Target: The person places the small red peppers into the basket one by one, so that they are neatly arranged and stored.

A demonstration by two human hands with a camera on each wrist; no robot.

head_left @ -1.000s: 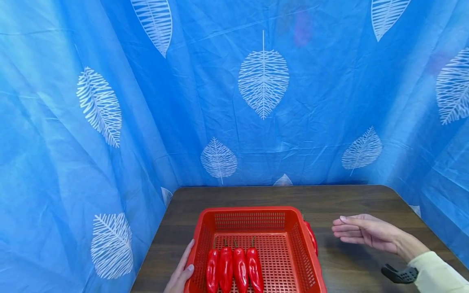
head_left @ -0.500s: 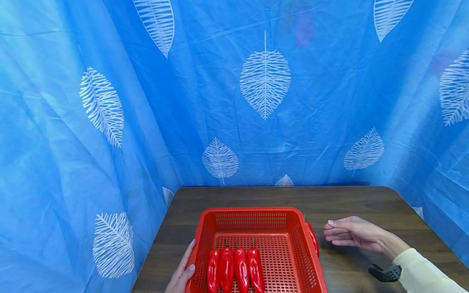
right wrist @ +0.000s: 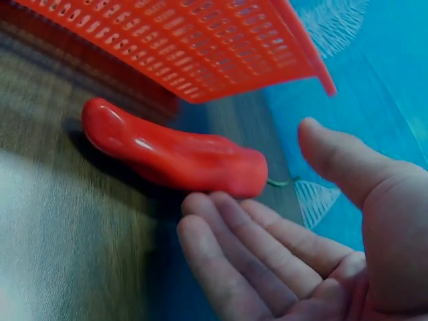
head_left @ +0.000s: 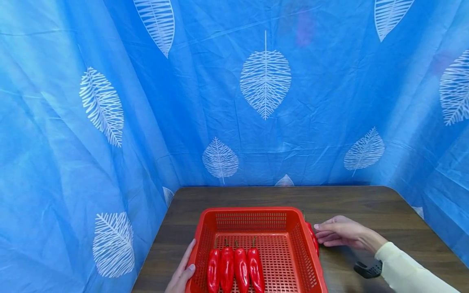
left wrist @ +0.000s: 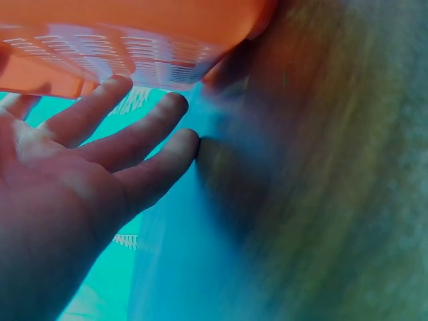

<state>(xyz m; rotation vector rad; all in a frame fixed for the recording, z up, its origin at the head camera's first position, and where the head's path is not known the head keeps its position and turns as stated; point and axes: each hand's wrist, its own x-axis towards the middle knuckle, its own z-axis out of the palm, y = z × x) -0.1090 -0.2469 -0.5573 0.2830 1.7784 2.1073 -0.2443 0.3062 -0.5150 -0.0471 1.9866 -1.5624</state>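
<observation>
A red plastic basket (head_left: 250,210) stands on the table, with several glossy red peppers (head_left: 240,268) side by side in its left half, green stems pointing away. My left hand (head_left: 178,276) rests at the basket's left wall; the left wrist view shows its fingers (left wrist: 150,130) fairly straight near the slotted side. Outside the basket's right wall lies one more red pepper (right wrist: 180,157), largely hidden by the wall in the head view. Beside it is my right hand (head_left: 340,231), thumb (right wrist: 334,150) spread and fingers at the pepper's stem end, not curled round it.
The dark wooden table (head_left: 351,199) extends behind and to the right of the basket. Around it hangs a blue curtain (head_left: 318,101) with white leaf prints. A black band (head_left: 368,269) is on the right wrist.
My right hand has moved left across the table, right up to the pepper outside the basket. The left hand, basket and peppers have stayed in place.
</observation>
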